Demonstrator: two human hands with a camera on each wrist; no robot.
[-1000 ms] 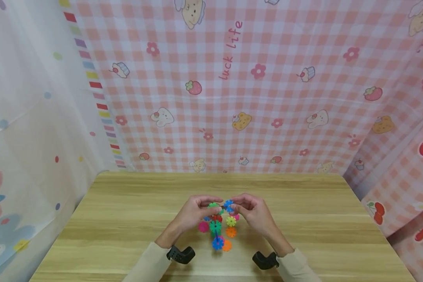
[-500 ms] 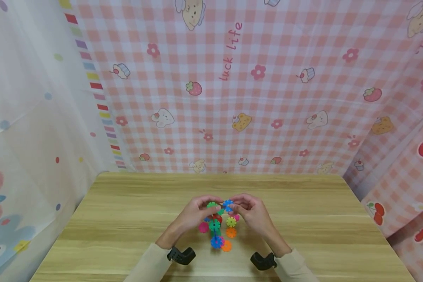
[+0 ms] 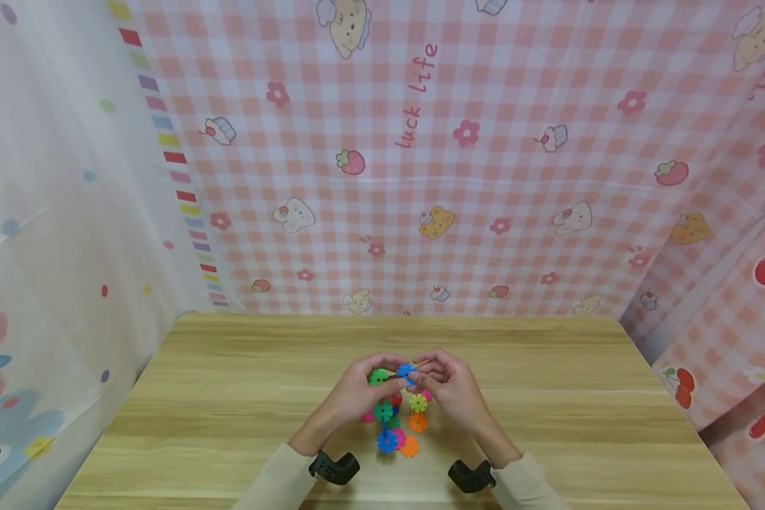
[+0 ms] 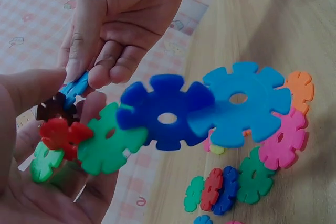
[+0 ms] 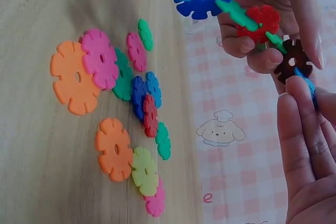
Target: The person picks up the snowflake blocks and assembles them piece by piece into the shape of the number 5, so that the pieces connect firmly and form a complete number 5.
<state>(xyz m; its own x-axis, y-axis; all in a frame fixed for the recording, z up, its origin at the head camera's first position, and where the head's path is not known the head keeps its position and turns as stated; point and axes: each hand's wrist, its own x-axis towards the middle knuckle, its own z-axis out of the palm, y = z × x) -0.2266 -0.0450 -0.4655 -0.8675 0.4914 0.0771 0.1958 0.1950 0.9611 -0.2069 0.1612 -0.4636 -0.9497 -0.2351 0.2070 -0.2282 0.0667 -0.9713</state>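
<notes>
My left hand (image 3: 355, 388) holds a chain of notched plastic snowflake discs. In the left wrist view the chain runs from a light blue disc (image 4: 244, 103) through a dark blue disc (image 4: 165, 111), a green one (image 4: 107, 148) and a red one (image 4: 64, 136). A dark brown disc (image 5: 294, 61) lies at the end between the hands, beside the left fingers. Between the fingers and thumb of my right hand (image 3: 454, 389) is a small blue disc (image 3: 406, 374), touching the brown disc's edge. How deep their slots engage is hidden by the fingers.
Loose discs lie on the wooden table (image 3: 229, 418) below the hands, among them an orange disc (image 5: 114, 149), a yellow-green disc (image 5: 144, 171) and a pink disc (image 5: 100, 59). A checked pink cloth (image 3: 516, 177) hangs behind the table's far edge.
The right hand has moved slightly left with the blue disc, bringing it up against the left hand's end of the chain. The chain's hanging end has shifted a little left.
</notes>
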